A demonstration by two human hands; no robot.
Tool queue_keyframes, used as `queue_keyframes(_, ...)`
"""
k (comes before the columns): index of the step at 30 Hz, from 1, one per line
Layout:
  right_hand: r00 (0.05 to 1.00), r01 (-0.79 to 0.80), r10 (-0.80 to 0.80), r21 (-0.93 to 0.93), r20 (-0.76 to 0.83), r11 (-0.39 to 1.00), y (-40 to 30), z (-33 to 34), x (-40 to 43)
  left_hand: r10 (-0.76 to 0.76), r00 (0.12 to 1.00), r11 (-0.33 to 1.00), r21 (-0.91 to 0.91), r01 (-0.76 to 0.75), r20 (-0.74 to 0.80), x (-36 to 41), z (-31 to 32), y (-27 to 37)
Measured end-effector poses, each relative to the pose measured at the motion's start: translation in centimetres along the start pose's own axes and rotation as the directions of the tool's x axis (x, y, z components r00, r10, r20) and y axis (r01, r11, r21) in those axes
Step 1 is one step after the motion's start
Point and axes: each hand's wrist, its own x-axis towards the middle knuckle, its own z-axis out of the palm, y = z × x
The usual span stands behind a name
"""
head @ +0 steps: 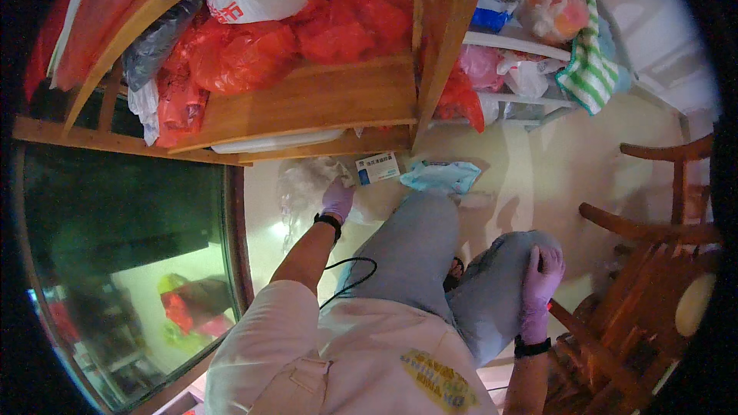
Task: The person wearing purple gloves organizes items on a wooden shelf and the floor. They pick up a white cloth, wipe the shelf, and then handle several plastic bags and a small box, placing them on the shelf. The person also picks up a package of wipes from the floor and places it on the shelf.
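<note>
My left hand (338, 198), in a thin purple glove, is at the edge of a crumpled clear plastic bag (305, 184) on the floor; its fingertips meet a pale crumpled bit, and whether they grip it cannot be told. Just right of it lies a white and blue printed box (377, 168). Farther right, beyond my knee, is a light blue soft plastic pack (441, 176). My right hand (545, 276), gloved too, rests on my right knee with nothing seen in it.
A wooden shelf unit (346, 89) holding red plastic bags (248, 55) stands in front. A white rack (519, 49) with a green-striped towel (594, 72) is beside it. Wooden chairs (628, 230) stand at right, a dark framed glass pane (121, 202) at left. A black cable (369, 279) loops near my left thigh.
</note>
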Motion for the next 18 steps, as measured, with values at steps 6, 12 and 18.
queue_keyframes(6,0.996,0.080,-0.079,0.043,-0.028,0.996,-0.5,0.2,0.1,0.105,0.993,0.988,0.111,-0.110,0.048,2.1,0.2,7.4)
queue_keyframes(12,0.999,0.022,-0.022,-0.007,-0.046,1.000,0.1,-0.3,-0.8,0.076,0.994,0.985,0.159,-0.064,-0.073,6.1,6.7,5.6)
queue_keyframes(18,0.997,-0.073,0.072,0.035,0.031,0.997,0.6,-0.2,-0.9,0.045,0.991,0.970,0.233,-0.073,0.126,4.6,4.9,3.9)
